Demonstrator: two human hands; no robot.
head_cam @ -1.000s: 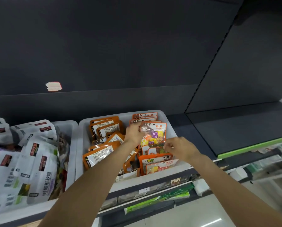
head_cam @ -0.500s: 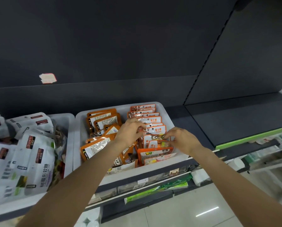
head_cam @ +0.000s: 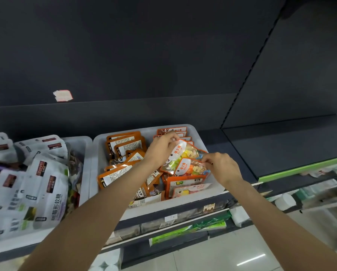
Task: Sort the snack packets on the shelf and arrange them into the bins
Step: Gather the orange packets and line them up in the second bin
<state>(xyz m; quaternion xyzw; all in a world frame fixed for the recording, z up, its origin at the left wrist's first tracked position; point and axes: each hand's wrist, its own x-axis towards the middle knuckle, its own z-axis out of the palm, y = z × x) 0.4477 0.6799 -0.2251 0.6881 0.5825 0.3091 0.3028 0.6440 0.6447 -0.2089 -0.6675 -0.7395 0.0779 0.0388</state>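
A grey plastic bin (head_cam: 197, 133) on the dark shelf holds several orange snack packets standing in rows. My left hand (head_cam: 160, 148) pinches the top edge of an orange candy packet (head_cam: 185, 153) that lies tilted over the right row. My right hand (head_cam: 220, 167) pinches the corner of a second orange candy packet (head_cam: 191, 169) just in front of it. Both packets show colourful sweets through a clear window. More orange packets (head_cam: 124, 145) with their white label backs showing fill the bin's left side.
A second grey bin (head_cam: 85, 145) at the left holds several white snack bags (head_cam: 44, 184). To the right runs a bare dark shelf (head_cam: 281, 145) with a green edge strip. Lower shelves with goods and a tiled floor lie below.
Both hands pressed into the right row of packets half a second ago. They have since lifted two candy packets, which lie tilted above the row.
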